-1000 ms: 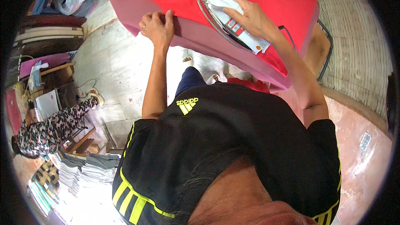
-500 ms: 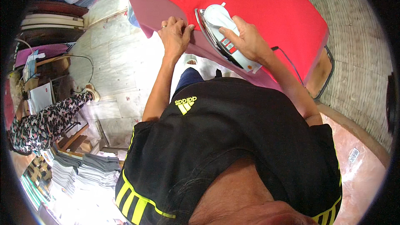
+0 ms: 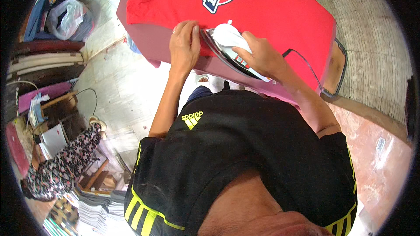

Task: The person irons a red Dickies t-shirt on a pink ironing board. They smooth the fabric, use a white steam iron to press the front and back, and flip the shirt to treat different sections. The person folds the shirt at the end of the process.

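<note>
Iron [image 3: 232, 46] gripped on red shirt [image 3: 280, 13]; cord [image 3: 306, 67] beside.

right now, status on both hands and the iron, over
Right hand gripping the white iron on the red shirt. Left hand flat on the shirt hem, beside the iron's tip. Black cord trails right, clear of hands.

Bright, even daylight w/ no hard glare. My red shirt [image 3: 280, 13] on the board looks saturated but not blown out. Soft shadow under my left hand [image 3: 184, 46]. Heavy fisheye: black corners, edges bend, floor curves. Center's sharp; rim and my chin are a bit blurry.
</note>
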Demonstrator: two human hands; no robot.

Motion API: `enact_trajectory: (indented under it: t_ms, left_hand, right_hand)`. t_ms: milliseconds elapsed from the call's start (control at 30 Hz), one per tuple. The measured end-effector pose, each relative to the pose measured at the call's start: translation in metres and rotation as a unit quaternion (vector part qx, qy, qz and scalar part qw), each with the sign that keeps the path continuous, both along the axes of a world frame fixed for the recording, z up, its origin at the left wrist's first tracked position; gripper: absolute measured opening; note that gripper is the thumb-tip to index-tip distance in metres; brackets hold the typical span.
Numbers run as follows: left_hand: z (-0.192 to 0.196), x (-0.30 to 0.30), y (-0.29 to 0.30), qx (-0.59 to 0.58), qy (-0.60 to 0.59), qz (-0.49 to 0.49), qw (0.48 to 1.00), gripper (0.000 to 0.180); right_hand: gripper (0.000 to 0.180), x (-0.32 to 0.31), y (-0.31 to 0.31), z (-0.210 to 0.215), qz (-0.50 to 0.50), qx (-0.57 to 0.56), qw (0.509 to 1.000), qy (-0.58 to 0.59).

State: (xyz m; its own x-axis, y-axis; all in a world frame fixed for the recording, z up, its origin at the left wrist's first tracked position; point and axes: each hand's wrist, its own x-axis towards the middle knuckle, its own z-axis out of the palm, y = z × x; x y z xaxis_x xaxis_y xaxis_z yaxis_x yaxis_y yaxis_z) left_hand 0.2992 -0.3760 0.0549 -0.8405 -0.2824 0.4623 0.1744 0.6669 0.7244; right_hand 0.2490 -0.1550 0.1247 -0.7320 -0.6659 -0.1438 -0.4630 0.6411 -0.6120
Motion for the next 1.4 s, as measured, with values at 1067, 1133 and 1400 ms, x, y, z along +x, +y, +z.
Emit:
enact_trajectory:
  t_ms: [1067,1133,1400]
  left_hand:
    - [-0.043,-0.121,0.029,-0.323,-0.109,-0.047,0.939,0.067]
    - [-0.038,-0.131,0.039,-0.324,-0.102,-0.065,0.938,0.067]
    - [-0.034,-0.127,0.035,-0.344,-0.15,-0.041,0.926,0.065]
  right_hand:
    - [0.057,-0.222,0.062,0.002,-0.312,-0.018,0.942,0.125]
    - [0.052,-0.272,0.114,-0.022,-0.303,0.013,0.928,0.218]
    - [0.047,-0.302,0.114,0.003,-0.164,0.006,0.973,0.16]
